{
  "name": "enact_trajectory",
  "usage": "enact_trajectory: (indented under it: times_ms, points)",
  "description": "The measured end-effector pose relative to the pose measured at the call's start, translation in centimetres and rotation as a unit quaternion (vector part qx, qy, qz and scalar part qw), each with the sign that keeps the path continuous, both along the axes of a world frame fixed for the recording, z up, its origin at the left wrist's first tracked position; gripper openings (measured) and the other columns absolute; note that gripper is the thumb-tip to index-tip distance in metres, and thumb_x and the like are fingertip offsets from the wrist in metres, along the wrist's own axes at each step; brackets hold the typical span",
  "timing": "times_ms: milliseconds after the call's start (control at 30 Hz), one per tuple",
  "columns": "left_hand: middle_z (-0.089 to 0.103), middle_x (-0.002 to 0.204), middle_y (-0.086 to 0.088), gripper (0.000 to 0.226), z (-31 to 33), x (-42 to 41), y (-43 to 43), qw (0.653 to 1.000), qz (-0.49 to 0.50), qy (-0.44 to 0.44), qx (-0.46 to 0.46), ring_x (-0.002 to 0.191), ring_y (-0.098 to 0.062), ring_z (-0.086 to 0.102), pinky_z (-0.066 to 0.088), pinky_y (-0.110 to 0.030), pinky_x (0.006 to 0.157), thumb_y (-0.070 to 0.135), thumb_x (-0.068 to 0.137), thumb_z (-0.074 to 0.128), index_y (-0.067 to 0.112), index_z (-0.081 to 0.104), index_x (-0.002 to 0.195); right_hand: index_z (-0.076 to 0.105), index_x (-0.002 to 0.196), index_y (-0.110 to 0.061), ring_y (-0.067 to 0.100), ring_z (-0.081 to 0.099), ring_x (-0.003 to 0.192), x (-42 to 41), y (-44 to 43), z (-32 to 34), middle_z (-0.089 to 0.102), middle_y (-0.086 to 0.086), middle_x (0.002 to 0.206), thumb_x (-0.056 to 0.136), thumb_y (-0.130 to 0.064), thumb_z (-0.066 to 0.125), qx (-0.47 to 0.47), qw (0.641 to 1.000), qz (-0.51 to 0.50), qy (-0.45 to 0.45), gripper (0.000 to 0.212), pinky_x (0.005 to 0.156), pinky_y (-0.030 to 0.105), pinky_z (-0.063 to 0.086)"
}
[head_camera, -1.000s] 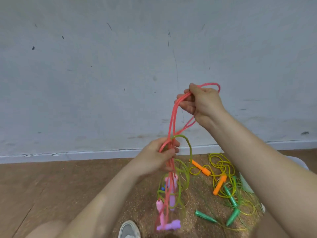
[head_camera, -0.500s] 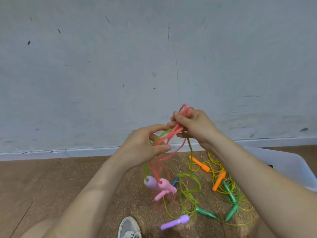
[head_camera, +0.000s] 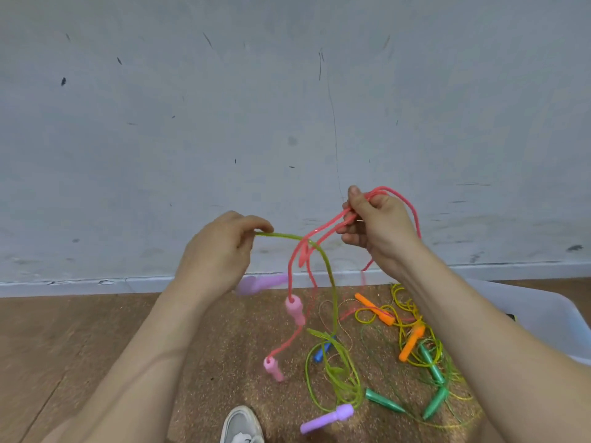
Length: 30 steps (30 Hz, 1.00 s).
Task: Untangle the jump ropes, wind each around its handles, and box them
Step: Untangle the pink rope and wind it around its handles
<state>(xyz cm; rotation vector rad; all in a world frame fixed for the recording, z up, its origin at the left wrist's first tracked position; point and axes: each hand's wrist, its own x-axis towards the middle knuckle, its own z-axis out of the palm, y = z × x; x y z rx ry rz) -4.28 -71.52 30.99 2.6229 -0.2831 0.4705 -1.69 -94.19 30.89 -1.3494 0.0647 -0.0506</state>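
My left hand [head_camera: 220, 251] pinches a green rope [head_camera: 323, 260] that arches right and drops to the floor. One purple handle [head_camera: 260, 282] swings blurred below that hand; another purple handle [head_camera: 327, 418] lies on the floor. My right hand [head_camera: 377, 225] grips several strands of a pink rope [head_camera: 319, 233], which crosses the green one. Two pink handles [head_camera: 295, 310] [head_camera: 273, 369] dangle from the pink rope. More ropes lie tangled on the floor with orange handles [head_camera: 374, 308], green handles [head_camera: 431, 362] and a blue handle [head_camera: 321, 351].
A grey wall rises close in front, with a white skirting. A translucent plastic box [head_camera: 543, 318] stands at the right behind my right arm. A grey shoe [head_camera: 241, 425] shows at the bottom edge. The floor is brown cork-like matting.
My hands have moved apart, the left pulling the green rope left, the right lifting the pink rope up and right. The pink handles have dropped lower and a purple handle swings under my left hand.
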Motion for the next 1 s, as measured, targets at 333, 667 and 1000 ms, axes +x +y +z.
enact_trajectory:
  times_ms: [333, 667, 1000]
  points:
    - [0.041, 0.049, 0.011, 0.020, -0.7, -1.6, -4.2, 0.953, -0.120, 0.197, -0.196, 0.047, -0.005, 0.038, 0.028, -0.017, 0.049, 0.037, 0.090, 0.060, 0.027, 0.077, 0.086, 0.059, 0.075, -0.005, 0.013, 0.059, 0.047, -0.4, -0.4, 2.3, 0.056, 0.008, 0.058, 0.097, -0.026, 0.056, -0.154, 0.983, 0.041, -0.095, 0.030, 0.045, 0.023, 0.051]
    - [0.053, 0.051, 0.002, 0.019, -1.5, -0.4, 0.3, 0.882, -0.083, 0.416, 0.206, 0.046, -0.011, 0.047, 0.035, -0.020, 0.049, 0.024, 0.084, 0.061, 0.020, 0.068, 0.067, 0.049, 0.071, -0.010, 0.007, 0.035, 0.034, 1.5, -2.8, 2.3, 0.038, 0.001, 0.052, 0.102, -0.027, 0.046, 0.071, 0.976, -0.196, -0.054, 0.035, 0.034, 0.014, 0.028]
    - [0.063, 0.124, 0.009, 0.051, -2.3, -1.5, -7.1, 0.830, -0.196, 0.356, -0.381, 0.118, -0.002, 0.055, 0.042, -0.021, 0.099, 0.057, 0.083, 0.059, 0.029, 0.054, 0.125, 0.050, 0.072, -0.009, 0.006, 0.042, 0.039, -0.4, -0.6, 3.6, 0.044, -0.001, 0.053, 0.098, -0.028, 0.053, 0.210, 0.975, 0.039, 0.062, 0.033, 0.035, 0.014, 0.043]
